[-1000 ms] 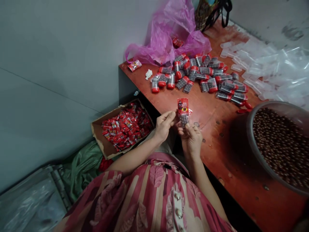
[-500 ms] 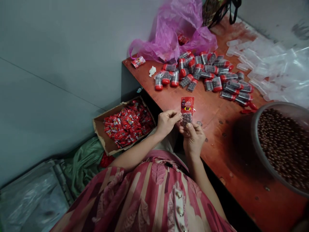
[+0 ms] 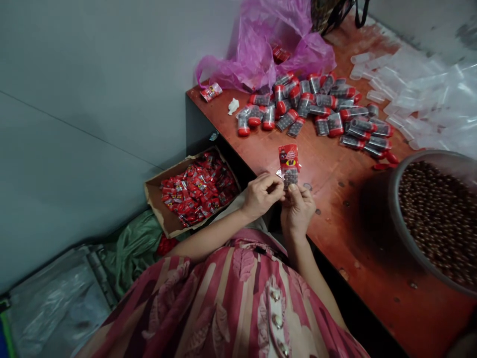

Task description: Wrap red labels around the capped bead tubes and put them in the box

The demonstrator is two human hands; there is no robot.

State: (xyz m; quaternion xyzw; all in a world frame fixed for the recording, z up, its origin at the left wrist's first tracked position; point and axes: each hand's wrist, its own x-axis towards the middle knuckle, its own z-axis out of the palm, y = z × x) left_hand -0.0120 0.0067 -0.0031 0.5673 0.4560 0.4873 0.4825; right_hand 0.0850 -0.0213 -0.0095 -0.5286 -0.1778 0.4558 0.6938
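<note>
Right hand: your right hand [image 3: 298,211] grips the lower end of a packet [image 3: 288,161], thumb laid over its front.
Left hand: your left hand [image 3: 261,195] has its fingers curled and their tips drawn together just beside the packet's lower left edge; you cannot tell from this view whether they pinch it.
Packet: you have it upright in front of you, over the near edge of the orange-red table [image 3: 257,149], its red printed part on top and dark beads showing through the clear part below.
Beyond your hands: a loose heap of red-capped tubes [image 3: 335,124] filled with dark beads lies on the table, with a pink plastic bag [image 3: 257,44] behind it.
Table corner: a single red-and-white wrapper [image 3: 211,92] and a crumpled white scrap [image 3: 233,106] lie to your left of the heap.
Your right: a tub [image 3: 393,199] of brown beads [image 3: 439,223] stands on the table, and clear tubes [image 3: 428,94] are piled past it.
Your left: below the tabletop, a cardboard box [image 3: 156,199] holds many red packets [image 3: 199,186], with green cloth [image 3: 136,243] beside it.
</note>
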